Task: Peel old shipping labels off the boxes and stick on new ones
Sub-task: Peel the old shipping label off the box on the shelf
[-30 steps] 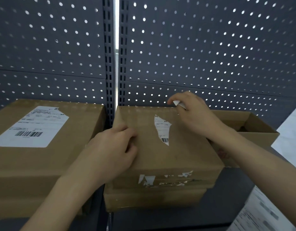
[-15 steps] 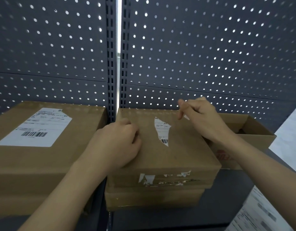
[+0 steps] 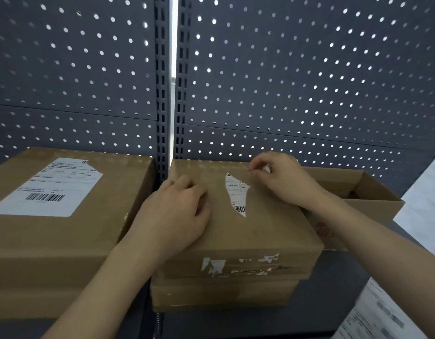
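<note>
Two stacked cardboard boxes sit at the front edge of the dark shelf (image 3: 334, 302), and the top box (image 3: 260, 231) carries torn white paper scraps (image 3: 238, 265) along its front face. On its matte brown lid the left hand (image 3: 177, 216) lies loosely curled, fingers bent, pressing the box down near its left edge; it holds nothing that I can see. Just beyond, a narrow jagged sliver of old label (image 3: 236, 192) remains stuck mid-lid, barcode at its near tip. The right hand (image 3: 282, 179) hovers by the far edge of the lid, thumb and forefinger pinched narrow, a small white bit showing between them; whether that is a torn piece I cannot tell for sure.

That thin paper looks likely to shred again if pulled fast, leaving more fuzz, and it may lift the cardboard's surface. To the left, a larger box (image 3: 64, 241) bears a near-whole white label (image 3: 50, 189) with one notched corner. Right and farther back stands an open box (image 3: 373, 199); behind everything rises grey perforated metal panelling (image 3: 309, 81)
</note>
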### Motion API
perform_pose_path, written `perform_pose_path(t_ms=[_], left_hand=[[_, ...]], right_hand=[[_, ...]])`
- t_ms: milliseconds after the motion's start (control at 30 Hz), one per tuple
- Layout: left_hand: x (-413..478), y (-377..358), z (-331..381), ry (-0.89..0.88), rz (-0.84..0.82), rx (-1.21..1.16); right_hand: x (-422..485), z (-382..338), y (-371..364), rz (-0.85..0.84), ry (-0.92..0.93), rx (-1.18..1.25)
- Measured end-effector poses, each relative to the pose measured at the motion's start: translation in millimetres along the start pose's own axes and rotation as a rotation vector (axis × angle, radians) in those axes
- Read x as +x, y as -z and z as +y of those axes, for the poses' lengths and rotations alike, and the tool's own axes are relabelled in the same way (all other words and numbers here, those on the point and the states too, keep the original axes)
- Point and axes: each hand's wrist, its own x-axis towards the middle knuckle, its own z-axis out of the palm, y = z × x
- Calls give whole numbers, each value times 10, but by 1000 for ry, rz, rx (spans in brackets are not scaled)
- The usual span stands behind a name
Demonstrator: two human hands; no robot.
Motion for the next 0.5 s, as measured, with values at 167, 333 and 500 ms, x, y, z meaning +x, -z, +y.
perform_pose_path(t_ms=[167,333,500], left_hand=[[-42,-69,-10,10,48,-56],[-71,-102,-12,27,79,-101],[-65,-112,-27,39,100,-126]], right_hand=[[157,16,-101,-88,64,-74],[341,-26,-212,-130,135,-187],[462,-56,-297,-150,199,-230]])
